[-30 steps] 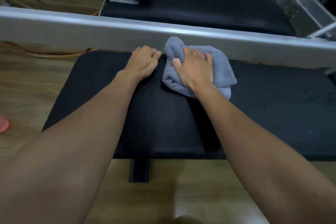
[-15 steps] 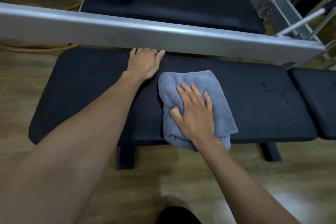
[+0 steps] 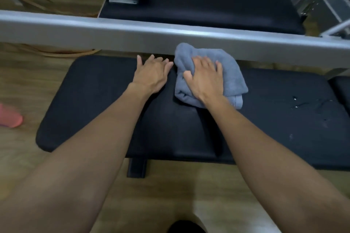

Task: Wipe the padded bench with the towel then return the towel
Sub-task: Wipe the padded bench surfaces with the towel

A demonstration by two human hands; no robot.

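My right hand [image 3: 205, 79] pressed palm-down on the bunched towel [image 3: 233, 79], fingers spread. My left hand [image 3: 151, 75] lay flat on the padded bench [image 3: 94, 100] beside it, fingers straight, empty.

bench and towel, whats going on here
A person is wiping a black padded bench with a grey towel. The right hand presses the bunched towel onto the far edge of the pad, just below a metal bar. The left hand rests flat on the bench beside it. Wet spots show further right, not yet wiped.
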